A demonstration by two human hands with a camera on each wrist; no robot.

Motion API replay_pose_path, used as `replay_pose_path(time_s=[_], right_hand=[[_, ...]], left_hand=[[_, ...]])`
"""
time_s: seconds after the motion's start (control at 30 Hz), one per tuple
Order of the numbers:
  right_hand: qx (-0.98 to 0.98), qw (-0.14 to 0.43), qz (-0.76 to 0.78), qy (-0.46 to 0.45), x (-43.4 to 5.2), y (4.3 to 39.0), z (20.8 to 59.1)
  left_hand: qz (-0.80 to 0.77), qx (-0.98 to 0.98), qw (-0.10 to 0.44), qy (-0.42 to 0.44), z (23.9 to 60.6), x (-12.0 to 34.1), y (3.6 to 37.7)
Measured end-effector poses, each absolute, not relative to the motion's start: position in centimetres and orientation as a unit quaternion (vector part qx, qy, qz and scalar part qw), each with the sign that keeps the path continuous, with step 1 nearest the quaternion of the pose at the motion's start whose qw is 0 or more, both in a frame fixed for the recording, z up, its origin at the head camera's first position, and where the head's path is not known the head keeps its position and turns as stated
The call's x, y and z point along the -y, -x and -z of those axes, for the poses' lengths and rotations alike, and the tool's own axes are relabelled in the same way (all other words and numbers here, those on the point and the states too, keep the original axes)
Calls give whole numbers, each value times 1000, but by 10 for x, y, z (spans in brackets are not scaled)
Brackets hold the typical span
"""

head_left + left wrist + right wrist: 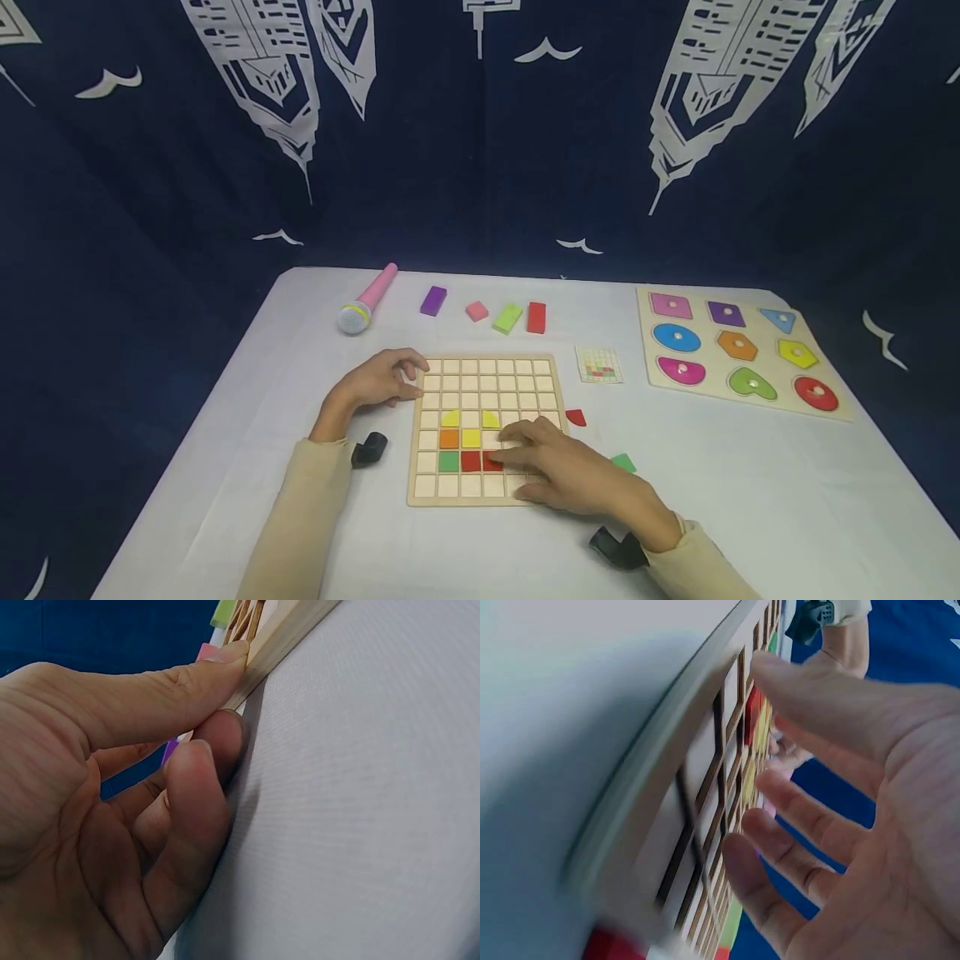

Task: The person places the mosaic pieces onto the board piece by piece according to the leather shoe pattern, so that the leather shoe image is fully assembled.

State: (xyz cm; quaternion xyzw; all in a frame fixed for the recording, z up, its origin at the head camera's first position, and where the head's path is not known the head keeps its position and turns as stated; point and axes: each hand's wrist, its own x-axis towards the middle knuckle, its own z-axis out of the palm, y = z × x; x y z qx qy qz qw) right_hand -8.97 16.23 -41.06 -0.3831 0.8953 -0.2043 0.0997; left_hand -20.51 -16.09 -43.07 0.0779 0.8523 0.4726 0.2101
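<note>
A wooden grid board (487, 383) lies on the white table. My left hand (381, 379) pinches its left rim, thumb on top and index fingertip against the side, as the left wrist view shows. Over the lower right of the board is my right hand (558, 467), its fingers spread and holding nothing. Its index fingertip is at a red square (492, 467); contact is unclear. Left of that are another red square (470, 461) and a green square (448, 461). Above them sit an orange square (448, 439), a yellow square (471, 438) and two rounded yellow pieces (451, 418).
A red piece (575, 417) and a green piece (623, 462) lie right of the board. A pattern card (598, 375) is nearby, beside a shape puzzle (705, 333). Behind the board are a pink toy microphone (375, 292) and several coloured blocks (507, 318).
</note>
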Motion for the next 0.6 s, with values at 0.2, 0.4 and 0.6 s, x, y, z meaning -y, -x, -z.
replay_pose_path(time_s=[0.2, 0.4, 0.6], right_hand=[[-900, 97, 263, 335, -205, 88, 411], [-892, 120, 315, 301, -252, 94, 415], [-881, 173, 363, 248, -288, 100, 421]], left_hand=[[-474, -851, 211, -84, 431, 161, 205], [-470, -854, 206, -79, 431, 161, 204], [-472, -854, 204, -81, 433, 161, 205]])
